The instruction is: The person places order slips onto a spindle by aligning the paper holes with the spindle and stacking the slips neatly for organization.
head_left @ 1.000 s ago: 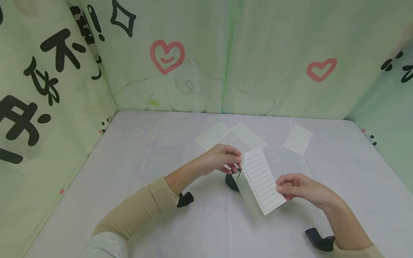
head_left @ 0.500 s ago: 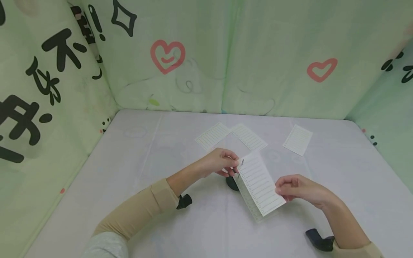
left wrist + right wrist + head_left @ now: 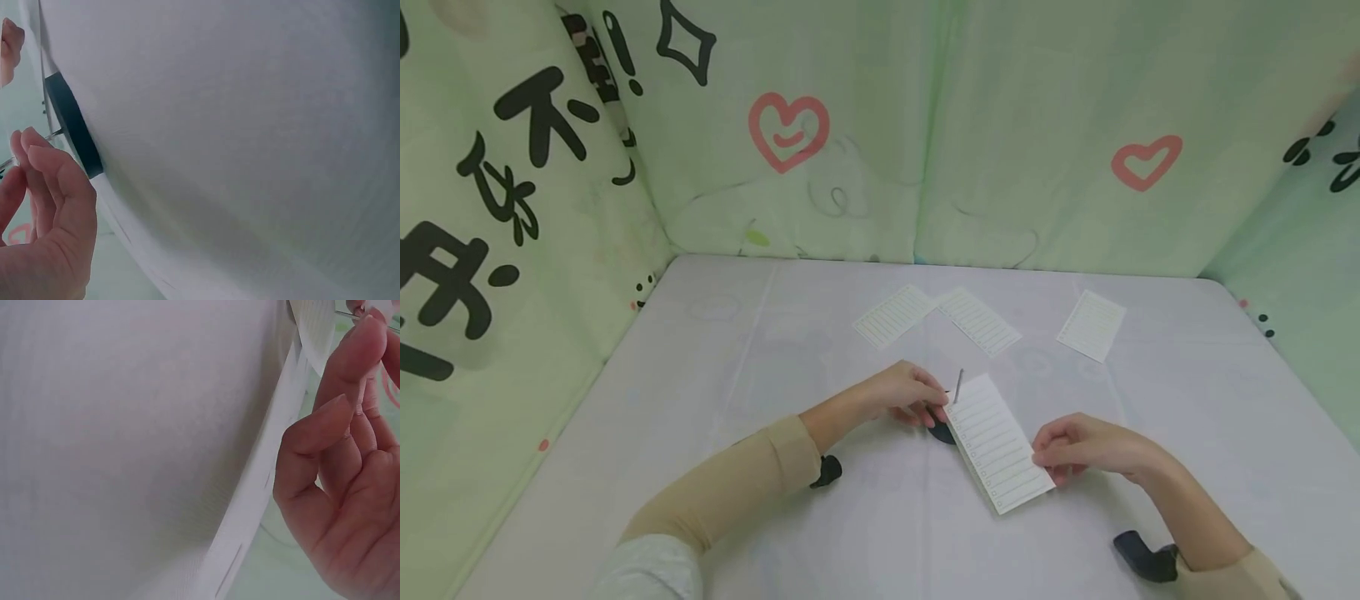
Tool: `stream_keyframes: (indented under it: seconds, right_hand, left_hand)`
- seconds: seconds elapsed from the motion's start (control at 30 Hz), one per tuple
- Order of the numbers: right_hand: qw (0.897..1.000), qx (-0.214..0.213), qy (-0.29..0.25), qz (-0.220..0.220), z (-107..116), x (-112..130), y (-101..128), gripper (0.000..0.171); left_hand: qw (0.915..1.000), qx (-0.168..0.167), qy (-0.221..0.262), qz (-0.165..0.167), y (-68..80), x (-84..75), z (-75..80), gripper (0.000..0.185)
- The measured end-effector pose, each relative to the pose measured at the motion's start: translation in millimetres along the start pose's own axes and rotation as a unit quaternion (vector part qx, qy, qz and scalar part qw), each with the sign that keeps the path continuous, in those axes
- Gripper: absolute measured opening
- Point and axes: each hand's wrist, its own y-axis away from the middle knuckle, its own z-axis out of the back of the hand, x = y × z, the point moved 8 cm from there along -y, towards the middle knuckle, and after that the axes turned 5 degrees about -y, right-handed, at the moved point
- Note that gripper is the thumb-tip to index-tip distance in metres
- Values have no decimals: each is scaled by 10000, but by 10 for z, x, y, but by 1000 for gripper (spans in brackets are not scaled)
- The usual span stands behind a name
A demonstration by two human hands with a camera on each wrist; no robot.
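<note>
The left hand (image 3: pixel 913 394) is working just to the left of the base (image 3: pixel 942 432), its thumb and finger closing on the edge of the sheet (image 3: pixel 1000 446) near its upper left corner. The right hand (image 3: pixel 1086 447), to the right of the base, is pinching the sheet's right edge between thumb and forefinger, its other fingers curling in behind. Lined and white, the sheet is slanting from above the base toward the person, covering part of the black disc; whether it is touching the base cannot be told. The spike (image 3: pixel 959 386) is rising over the base and standing out through the sheet near that same corner. Beyond the base, a left sheet (image 3: pixel 895 317) and a middle sheet (image 3: pixel 980 322) are lying almost corner to corner, while a right sheet (image 3: pixel 1092 326) is lying apart, well to the right of the base. The table (image 3: pixel 775 333) is supporting the base. Rolled sleeves (image 3: pixel 730 479) are covering the forearms on either side of the base, and a green curtain (image 3: pixel 865 200) is hanging behind it, showing red hearts (image 3: pixel 754 125) and black lettering (image 3: pixel 540 125).
</note>
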Motion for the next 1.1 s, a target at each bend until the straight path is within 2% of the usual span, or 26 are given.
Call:
stream_keyframes:
  seconds: [0.2,0.57,1.1]
  right_hand:
    - [10000,89,-21,-37,-54,-39,-52,19]
    - [9992,-34,228,-336,-96,-74,-104,14]
    - [9968,-304,563,-471,-125,-70,-133,14]
  left_hand:
    - [9995,-50,24,317,-89,124,-20,10]
    - [9981,-169,-43,599,-126,179,-23,6]
    - [9965,-395,-314,667,-176,209,-38,9]
